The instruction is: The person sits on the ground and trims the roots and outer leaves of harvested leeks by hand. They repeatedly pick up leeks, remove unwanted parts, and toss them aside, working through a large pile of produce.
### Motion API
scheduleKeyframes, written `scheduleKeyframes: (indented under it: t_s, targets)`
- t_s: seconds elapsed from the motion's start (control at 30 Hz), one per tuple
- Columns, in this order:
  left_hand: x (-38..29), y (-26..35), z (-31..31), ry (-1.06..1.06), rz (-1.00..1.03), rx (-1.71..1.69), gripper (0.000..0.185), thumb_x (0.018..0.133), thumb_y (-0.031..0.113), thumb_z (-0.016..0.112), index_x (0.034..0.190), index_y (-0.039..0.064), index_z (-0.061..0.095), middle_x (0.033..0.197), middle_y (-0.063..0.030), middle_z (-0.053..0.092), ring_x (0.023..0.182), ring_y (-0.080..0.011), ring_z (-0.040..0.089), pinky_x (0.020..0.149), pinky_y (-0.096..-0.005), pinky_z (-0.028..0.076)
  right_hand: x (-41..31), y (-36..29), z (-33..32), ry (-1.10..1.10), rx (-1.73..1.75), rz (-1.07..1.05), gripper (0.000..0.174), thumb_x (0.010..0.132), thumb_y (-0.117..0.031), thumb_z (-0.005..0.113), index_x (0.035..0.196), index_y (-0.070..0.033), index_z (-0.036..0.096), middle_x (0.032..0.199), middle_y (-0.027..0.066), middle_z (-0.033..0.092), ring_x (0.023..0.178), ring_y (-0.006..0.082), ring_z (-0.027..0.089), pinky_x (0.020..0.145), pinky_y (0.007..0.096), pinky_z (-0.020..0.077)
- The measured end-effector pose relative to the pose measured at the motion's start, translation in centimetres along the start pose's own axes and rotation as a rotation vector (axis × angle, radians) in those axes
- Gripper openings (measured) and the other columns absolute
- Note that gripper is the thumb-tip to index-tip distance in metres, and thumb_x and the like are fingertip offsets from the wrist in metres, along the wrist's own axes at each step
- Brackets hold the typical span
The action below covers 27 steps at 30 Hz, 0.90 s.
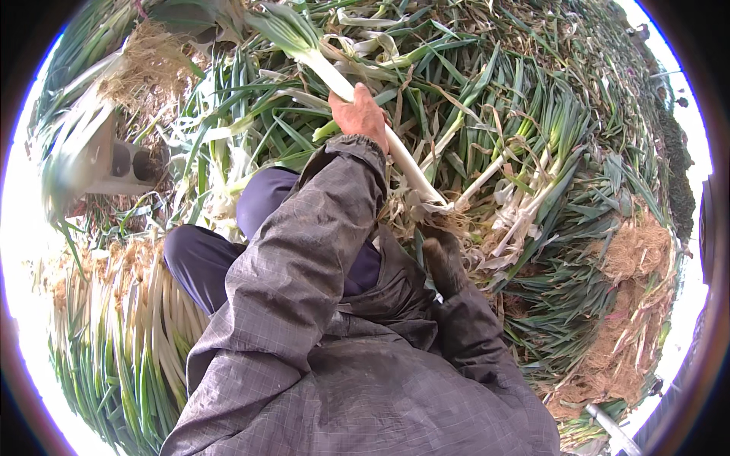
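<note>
My left hand [360, 117] is closed around the white stalk of a long green onion [408, 165]. The stalk slants from its green leaves at the upper left down to its roots at the lower right. Just below those roots is my right hand [443, 256], dark and shaded, perhaps gloved; its fingers are partly hidden, and whether it grips the root end cannot be told. Right beside the roots, more onions with dry, peeling outer leaves [507, 214] lie on the pile.
Heaped onion leaves [422, 97] spread ahead of my bent knees [265, 196]. Onions lie in a row [137, 319] at left, roots towards the top. A hollow concrete block [122, 168] stands at upper left, near blurred onions. Root bundles [633, 251] and a metal pole [613, 427] are at right.
</note>
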<state>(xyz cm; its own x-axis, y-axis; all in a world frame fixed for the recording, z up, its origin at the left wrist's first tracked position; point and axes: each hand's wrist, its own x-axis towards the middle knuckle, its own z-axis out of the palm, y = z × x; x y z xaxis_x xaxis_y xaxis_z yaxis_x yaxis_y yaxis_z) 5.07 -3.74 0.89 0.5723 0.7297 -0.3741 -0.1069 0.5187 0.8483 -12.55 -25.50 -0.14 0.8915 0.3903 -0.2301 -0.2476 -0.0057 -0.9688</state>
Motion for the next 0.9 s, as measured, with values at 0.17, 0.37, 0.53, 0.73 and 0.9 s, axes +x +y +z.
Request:
scheduleKeyframes:
  t_s: [0.17, 0.37, 0.53, 0.73, 0.9]
  targets:
    - [-0.8, 2.0, -0.2, 0.108, -0.093, -0.048, 0.028, 0.099, 0.018, 0.055, 0.121, 0.003, 0.044, 0.069, -0.0061, 0.049, 0.045, -0.0175, 0.05, 0.038, -0.0345, 0.045, 4.3, -2.4, 5.3, 0.133, 0.64, 0.045, 0.051, 0.102, -0.045, 0.054, 0.125, 0.0, 0.055, 0.099, 0.0058, 0.059, 0.091, 0.0167, 0.058, 0.082, 0.0328, 0.048]
    - [-0.5, 1.7, -0.3, 0.114, -0.136, -0.063, 0.025, 0.098, 0.017, 0.054, 0.117, 0.003, 0.046, 0.071, -0.0066, 0.051, 0.045, -0.0176, 0.05, 0.038, -0.0348, 0.046, 2.6, -1.2, 3.6, 0.249, -0.59, -0.165, 0.026, 0.1, -0.017, 0.057, 0.118, 0.002, 0.057, 0.088, 0.0078, 0.056, 0.08, 0.0184, 0.059, 0.071, 0.0348, 0.0488]
    - [1.1, 3.1, -0.5, 0.128, -0.085, 0.052, 0.025, 0.097, 0.016, 0.055, 0.114, 0.002, 0.045, 0.069, -0.0072, 0.051, 0.046, -0.0177, 0.052, 0.038, -0.0348, 0.046, -6.2, 2.3, -5.6, -0.025, -0.675, -0.079, 0.03, 0.096, -0.02, 0.055, 0.114, 0.002, 0.066, 0.063, 0.0047, 0.05, 0.062, 0.0223, 0.053, 0.06, 0.0366, 0.0407]
    - [3.0, 4.0, -0.8, 0.085, 0.001, -0.006, 0.045, 0.096, 0.012, 0.054, 0.136, 0.0, 0.039, 0.083, -0.0128, 0.058, 0.048, -0.0207, 0.054, 0.042, -0.0352, 0.045, -15.0, 5.1, -11.2, -0.245, -1.245, 0.759, 0.051, 0.087, -0.028, 0.073, 0.133, -0.013, 0.059, 0.115, 0.0251, 0.067, 0.108, 0.0428, 0.064, 0.091, 0.0485, 0.0523]
    - [0.3, 0.6, -0.8, -0.054, 0.141, -0.049, 0.027, 0.097, 0.009, 0.057, 0.12, 0.002, 0.045, 0.066, -0.0079, 0.052, 0.042, -0.0172, 0.049, 0.033, -0.0347, 0.04, -5.5, -2.8, -6.8, 0.445, -0.799, 0.036, 0.051, 0.091, -0.025, 0.068, 0.134, -0.003, 0.054, 0.105, 0.018, 0.065, 0.098, 0.0292, 0.065, 0.089, 0.0414, 0.0524]
